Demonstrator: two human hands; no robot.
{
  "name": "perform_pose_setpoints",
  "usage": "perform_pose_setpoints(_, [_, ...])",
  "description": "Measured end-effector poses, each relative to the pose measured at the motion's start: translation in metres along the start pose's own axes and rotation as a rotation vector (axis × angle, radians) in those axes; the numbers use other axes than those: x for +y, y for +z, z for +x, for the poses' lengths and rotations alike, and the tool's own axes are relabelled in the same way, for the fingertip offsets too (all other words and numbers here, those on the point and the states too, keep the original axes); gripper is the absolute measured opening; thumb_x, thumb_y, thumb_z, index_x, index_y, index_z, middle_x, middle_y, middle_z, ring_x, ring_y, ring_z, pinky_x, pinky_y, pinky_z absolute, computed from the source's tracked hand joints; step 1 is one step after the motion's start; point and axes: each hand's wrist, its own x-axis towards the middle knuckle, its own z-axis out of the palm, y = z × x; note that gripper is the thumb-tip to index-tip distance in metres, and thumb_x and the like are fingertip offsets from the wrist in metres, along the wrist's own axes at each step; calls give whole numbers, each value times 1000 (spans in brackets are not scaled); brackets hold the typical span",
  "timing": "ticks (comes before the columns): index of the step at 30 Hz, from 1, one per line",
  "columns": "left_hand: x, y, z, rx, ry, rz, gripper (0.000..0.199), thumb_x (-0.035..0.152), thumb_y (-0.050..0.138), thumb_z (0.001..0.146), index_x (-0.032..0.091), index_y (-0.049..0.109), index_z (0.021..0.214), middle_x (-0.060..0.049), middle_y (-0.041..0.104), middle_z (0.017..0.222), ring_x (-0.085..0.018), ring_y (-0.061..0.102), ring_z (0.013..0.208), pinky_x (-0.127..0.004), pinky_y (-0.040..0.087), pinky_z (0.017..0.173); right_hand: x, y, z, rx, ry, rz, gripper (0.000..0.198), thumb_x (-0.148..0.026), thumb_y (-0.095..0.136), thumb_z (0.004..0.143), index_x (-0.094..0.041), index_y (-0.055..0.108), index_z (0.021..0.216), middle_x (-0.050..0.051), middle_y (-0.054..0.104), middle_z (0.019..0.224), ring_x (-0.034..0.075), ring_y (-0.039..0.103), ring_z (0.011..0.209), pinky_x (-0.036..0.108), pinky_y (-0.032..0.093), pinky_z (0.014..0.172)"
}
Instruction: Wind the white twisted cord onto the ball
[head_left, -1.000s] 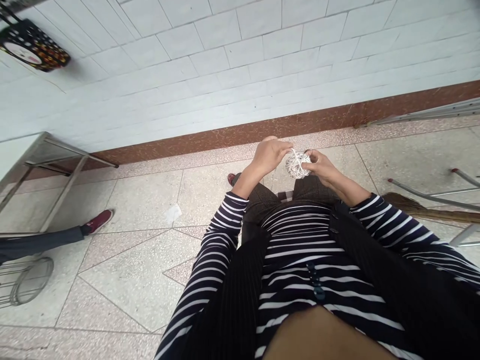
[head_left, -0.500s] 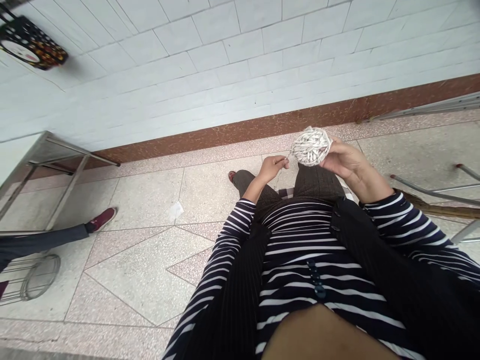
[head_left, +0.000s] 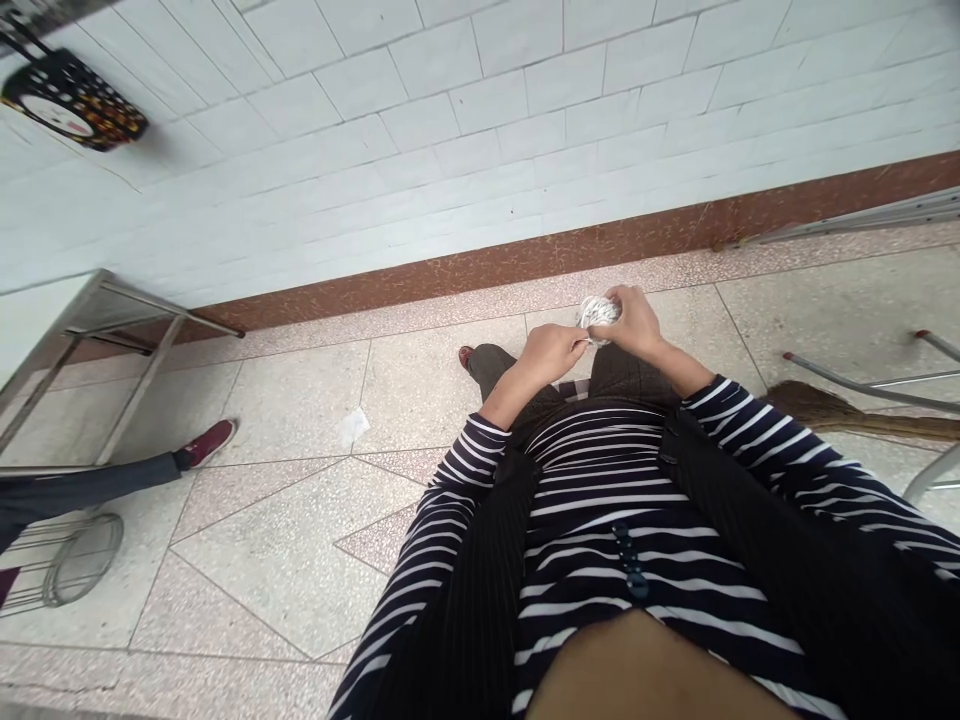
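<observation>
A whitish ball of cord [head_left: 598,312] is held above my lap, in front of the floor near the wall. My right hand [head_left: 634,318] wraps its fingers around the ball's right side and covers part of it. Beside the ball's lower left, my left hand [head_left: 553,352] is closed in a pinch on the cord's loose end, close to the right thumb. The short stretch of cord between the two hands is barely visible.
A tiled wall [head_left: 510,160] runs along the front. At the left are a table [head_left: 52,300], a person's shoe [head_left: 210,442] and a wire stool [head_left: 86,560]. A broom [head_left: 817,408] and metal legs [head_left: 862,378] lie at the right. White paper [head_left: 355,426] lies on the floor.
My right hand has moved left and turned with the ball, closing the gap to my left hand. More of the ball is now covered by fingers.
</observation>
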Motion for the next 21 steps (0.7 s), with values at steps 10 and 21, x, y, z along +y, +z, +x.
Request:
perform_pose_setpoints(10, [-22,1,7,80,179,165,27,21,53,110,23,79,111,-4,81,107,-19,74,108,-53,30,136,1,-14,-30,-742,487,689,33,-22,86,61,-20,72,90,4,76,86,19,70,77,26,60,61])
perform_pose_setpoints(21, [-65,-6,9,139,-98,108,32,16,54,106,24,82,118,-5,85,107,-21,77,104,-47,44,125,3,-22,-37,-781,484,663,32,-16,79,51,-20,74,82,0,76,78,14,66,68,20,51,56])
